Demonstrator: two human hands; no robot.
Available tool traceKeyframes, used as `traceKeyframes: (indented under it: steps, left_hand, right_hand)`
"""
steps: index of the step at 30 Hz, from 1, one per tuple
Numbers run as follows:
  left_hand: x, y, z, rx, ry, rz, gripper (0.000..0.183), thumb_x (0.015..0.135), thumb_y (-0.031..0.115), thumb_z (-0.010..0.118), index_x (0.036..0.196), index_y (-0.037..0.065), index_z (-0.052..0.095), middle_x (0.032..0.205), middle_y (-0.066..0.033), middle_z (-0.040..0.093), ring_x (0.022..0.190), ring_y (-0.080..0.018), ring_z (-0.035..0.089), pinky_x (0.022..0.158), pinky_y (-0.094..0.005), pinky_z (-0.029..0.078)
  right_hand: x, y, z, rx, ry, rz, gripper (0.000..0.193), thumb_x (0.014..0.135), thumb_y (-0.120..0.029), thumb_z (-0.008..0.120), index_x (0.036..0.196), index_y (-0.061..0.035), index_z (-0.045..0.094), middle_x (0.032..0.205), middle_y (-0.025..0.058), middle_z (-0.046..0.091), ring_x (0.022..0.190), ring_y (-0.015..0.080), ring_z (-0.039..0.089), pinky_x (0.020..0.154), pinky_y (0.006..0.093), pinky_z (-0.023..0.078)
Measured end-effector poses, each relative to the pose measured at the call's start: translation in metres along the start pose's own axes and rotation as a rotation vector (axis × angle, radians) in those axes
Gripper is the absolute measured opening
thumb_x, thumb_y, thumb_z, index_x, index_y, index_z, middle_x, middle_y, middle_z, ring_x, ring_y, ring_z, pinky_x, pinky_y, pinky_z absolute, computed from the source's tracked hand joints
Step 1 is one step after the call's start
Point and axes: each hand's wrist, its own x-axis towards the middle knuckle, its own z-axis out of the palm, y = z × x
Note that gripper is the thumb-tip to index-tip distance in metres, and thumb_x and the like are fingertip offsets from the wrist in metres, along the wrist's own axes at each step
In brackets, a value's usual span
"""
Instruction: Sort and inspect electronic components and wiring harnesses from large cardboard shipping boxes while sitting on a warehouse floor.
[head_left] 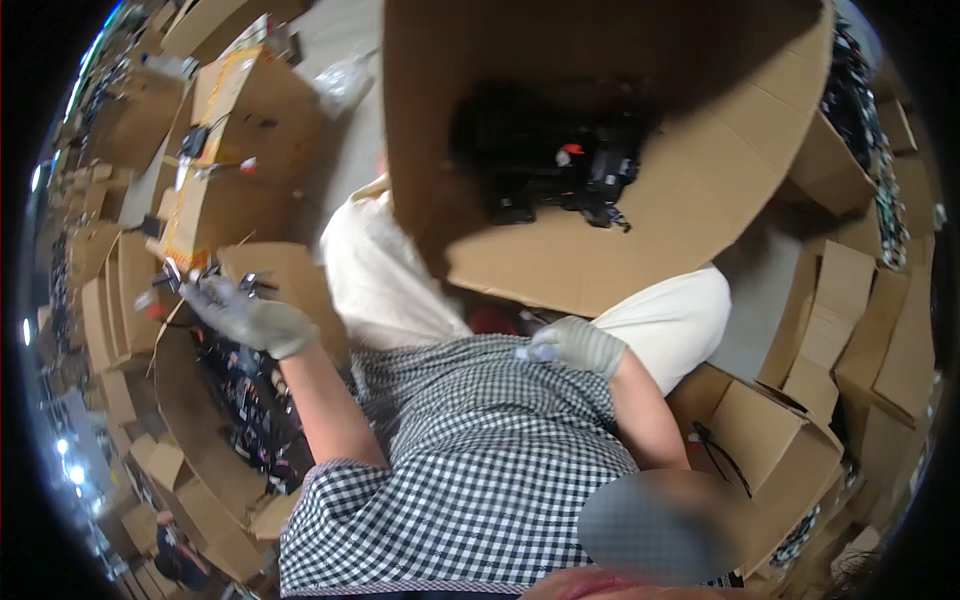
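My left hand (pixel 245 318), in a grey glove, reaches out over a box of black parts (pixel 245 410) on the left. Its fingers are closed and slightly blurred, and small dark and shiny pieces (pixel 258 283) stick out around them; their kind is unclear. Over my lap, my gloved right hand (pixel 585 346) rests with its fingers bent together and pointing left. Anything inside those fingers is hidden. In front of my knees a large cardboard box (pixel 640 265) lies tipped toward me, with black devices (pixel 560 160) and a small red piece in it.
A taped cardboard box (pixel 265 110) stands at the left, with a small black item (pixel 195 140) on top. Clear plastic wrap (pixel 345 80) lies on the floor behind it. An open box (pixel 765 430) with a black cable is at my right. Another person (pixel 180 555) appears at the lower left.
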Motion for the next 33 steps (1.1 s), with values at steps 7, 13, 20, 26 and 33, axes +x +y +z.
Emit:
traceKeyframes:
  steps: [7,13,20,26,33]
  left_hand:
    - [-0.166,-0.078,0.151,0.049,-1.292,0.334,0.085,0.073,0.005,0.067,0.144,0.007,0.020,0.144,-0.0197,0.028,0.129,-0.0370,0.033,0.106,-0.0402,0.032]
    - [-0.253,-0.114,0.261,0.631,-1.681,0.285,0.073,0.077,0.023,0.065,0.140,0.015,0.031,0.148,-0.0165,0.023,0.125,-0.0393,0.039,0.099,-0.0419,0.041]
    - [-0.296,-0.207,0.296,0.038,-1.661,0.067,0.034,0.084,0.031,0.063,0.103,0.004,0.059,0.097,-0.0142,0.064,0.094,-0.0329,0.059,0.082,-0.0400,0.045]
    - [-0.249,-0.158,0.290,-0.220,-1.379,-0.564,0.023,0.092,0.027,0.054,0.092,0.005,0.059,0.080,-0.0034,0.059,0.069,-0.0122,0.051,0.064,-0.0262,0.043]
    - [-0.160,-0.026,0.202,-0.549,-1.109,-0.230,0.039,0.094,0.033,0.049,0.110,-0.001,0.057,0.077,-0.0007,0.055,0.061,-0.0063,0.044,0.057,-0.0186,0.034]
  right_hand:
    - [0.022,-0.007,0.001,-0.127,-0.144,0.064,0.047,0.091,-0.046,0.044,0.082,-0.0056,0.067,0.082,0.0170,0.066,0.077,0.0329,0.064,0.074,0.0425,0.047]
    - [0.022,-0.001,-0.010,0.011,-0.028,0.208,0.030,0.088,-0.032,0.051,0.083,-0.0091,0.069,0.084,0.0160,0.066,0.080,0.0336,0.064,0.072,0.0414,0.049]
    - [0.040,0.018,-0.005,0.112,-0.074,0.263,0.023,0.081,-0.024,0.054,0.091,-0.0106,0.070,0.090,0.0152,0.067,0.082,0.0331,0.064,0.073,0.0405,0.049]
    - [0.032,0.002,-0.034,0.047,0.012,0.233,0.030,0.084,-0.030,0.050,0.094,-0.0075,0.068,0.089,0.0165,0.066,0.081,0.0330,0.065,0.075,0.0387,0.049]
    - [0.041,0.025,0.002,0.111,-0.091,0.280,0.038,0.088,-0.042,0.051,0.098,-0.0091,0.067,0.085,0.0103,0.068,0.078,0.0246,0.065,0.075,0.0372,0.048]
